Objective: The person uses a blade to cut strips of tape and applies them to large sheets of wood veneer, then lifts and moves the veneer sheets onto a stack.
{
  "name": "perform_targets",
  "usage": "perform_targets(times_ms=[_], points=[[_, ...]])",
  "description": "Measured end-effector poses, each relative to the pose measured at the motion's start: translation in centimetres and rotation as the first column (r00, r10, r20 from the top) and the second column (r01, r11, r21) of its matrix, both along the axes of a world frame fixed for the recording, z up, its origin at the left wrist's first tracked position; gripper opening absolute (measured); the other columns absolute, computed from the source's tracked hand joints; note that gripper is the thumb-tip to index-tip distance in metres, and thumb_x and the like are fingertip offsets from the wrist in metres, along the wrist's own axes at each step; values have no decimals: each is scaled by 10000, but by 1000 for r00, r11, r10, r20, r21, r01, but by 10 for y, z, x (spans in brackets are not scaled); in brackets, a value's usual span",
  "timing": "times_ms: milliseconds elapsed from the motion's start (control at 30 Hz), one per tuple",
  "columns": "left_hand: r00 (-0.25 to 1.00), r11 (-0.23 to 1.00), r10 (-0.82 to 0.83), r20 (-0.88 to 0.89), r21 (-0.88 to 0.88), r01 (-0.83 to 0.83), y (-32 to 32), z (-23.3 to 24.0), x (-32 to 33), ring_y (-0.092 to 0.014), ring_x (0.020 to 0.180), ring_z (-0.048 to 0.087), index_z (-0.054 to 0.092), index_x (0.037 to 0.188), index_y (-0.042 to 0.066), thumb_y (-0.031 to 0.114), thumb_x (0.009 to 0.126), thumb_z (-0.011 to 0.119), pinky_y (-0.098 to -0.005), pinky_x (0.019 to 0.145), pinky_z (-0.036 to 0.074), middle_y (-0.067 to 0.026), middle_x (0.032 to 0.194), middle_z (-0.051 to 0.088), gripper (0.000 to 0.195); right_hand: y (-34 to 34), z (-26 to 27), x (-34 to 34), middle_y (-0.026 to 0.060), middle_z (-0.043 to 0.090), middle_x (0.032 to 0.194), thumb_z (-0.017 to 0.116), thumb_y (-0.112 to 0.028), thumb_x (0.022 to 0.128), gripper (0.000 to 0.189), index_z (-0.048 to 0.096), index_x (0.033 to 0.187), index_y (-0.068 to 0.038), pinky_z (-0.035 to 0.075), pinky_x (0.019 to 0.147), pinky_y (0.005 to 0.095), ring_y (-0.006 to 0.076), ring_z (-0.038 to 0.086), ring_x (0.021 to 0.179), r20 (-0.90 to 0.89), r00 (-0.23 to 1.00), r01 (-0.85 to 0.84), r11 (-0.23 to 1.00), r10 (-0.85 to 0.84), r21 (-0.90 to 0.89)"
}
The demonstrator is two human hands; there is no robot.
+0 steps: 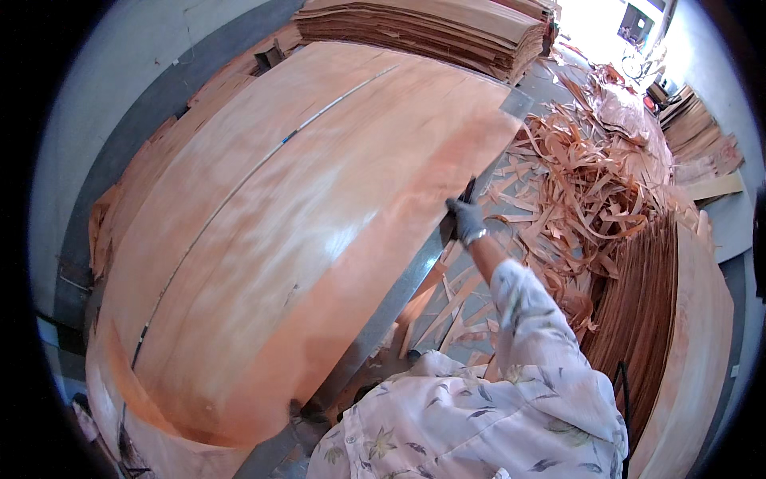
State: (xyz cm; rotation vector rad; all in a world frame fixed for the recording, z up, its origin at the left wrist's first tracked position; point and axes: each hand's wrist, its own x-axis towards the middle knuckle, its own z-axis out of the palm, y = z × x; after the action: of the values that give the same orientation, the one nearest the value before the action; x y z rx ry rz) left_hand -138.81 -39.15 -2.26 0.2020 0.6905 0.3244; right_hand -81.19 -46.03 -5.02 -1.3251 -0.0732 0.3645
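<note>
A large, thin wood veneer sheet [335, 263] lies over a work table, its near-left end curled up. My right hand [468, 220], in a grey glove, is at the sheet's right edge, closed around a dark narrow object [470, 188]; its kind is unclear. Below the hand, a grey metal strip [413, 272] runs along the table's edge. My left hand [310, 416], in a dark glove, is at the sheet's near edge, blurred and shadowed; its grip cannot be made out. A long thin rod [239, 182] with dark and blue bands lies lengthwise on the veneer.
A thick veneer stack [419, 33] stands beyond the table's far end. Tangled veneer strips [580, 185] cover the floor to the right. Another tall veneer stack [640, 311] stands close on my right. A wall [131, 78] runs along the left, with more veneer [161, 155] beside the table.
</note>
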Motion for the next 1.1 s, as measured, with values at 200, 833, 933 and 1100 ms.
perform_targets(times_ms=[200, 833, 933, 1100], points=[[941, 904, 337, 6, 278, -326, 2, -36, 5, -302, 1147, 450, 467, 1252, 70, 518, 804, 506, -444, 992, 347, -137, 1278, 472, 634, -24, -24, 90, 53, 530, 676, 632, 14, 740, 214, 486, 882, -50, 504, 472, 349, 202, 571, 566, -295, 955, 113, 939, -13, 325], [502, 585, 807, -310, 532, -612, 33, 15, -73, -212, 903, 514, 534, 998, 23, 251, 889, 446, -344, 824, 428, -85, 956, 540, 267, -2, 19, -116, 101, 595, 832, 566, -192, 863, 443, 425, 1270, -88, 536, 564, 318, 204, 636, 680, -261, 632, -757, 654, 730, -3], [530, 366, 841, -113, 840, -401, 41, -25, -112, -207, 889, 517, 555, 990, 29, 241, 888, 451, -327, 799, 433, -80, 935, 550, 257, 2, 26, -120, 64, 579, 802, 585, -162, 843, 397, 478, 1213, -67, 527, 569, 301, 167, 613, 647, -247, 681, -716, 697, 689, -29], [735, 515, 606, -306, 855, -68, 20, -5, -92, -258, 898, 564, 527, 1049, -27, 230, 854, 507, -340, 822, 468, -143, 1055, 551, 323, -1, -7, -104, 4, 542, 729, 592, -103, 816, 229, 573, 1032, -31, 469, 508, 260, 111, 533, 556, -50, 870, -493, 870, 491, -30]])
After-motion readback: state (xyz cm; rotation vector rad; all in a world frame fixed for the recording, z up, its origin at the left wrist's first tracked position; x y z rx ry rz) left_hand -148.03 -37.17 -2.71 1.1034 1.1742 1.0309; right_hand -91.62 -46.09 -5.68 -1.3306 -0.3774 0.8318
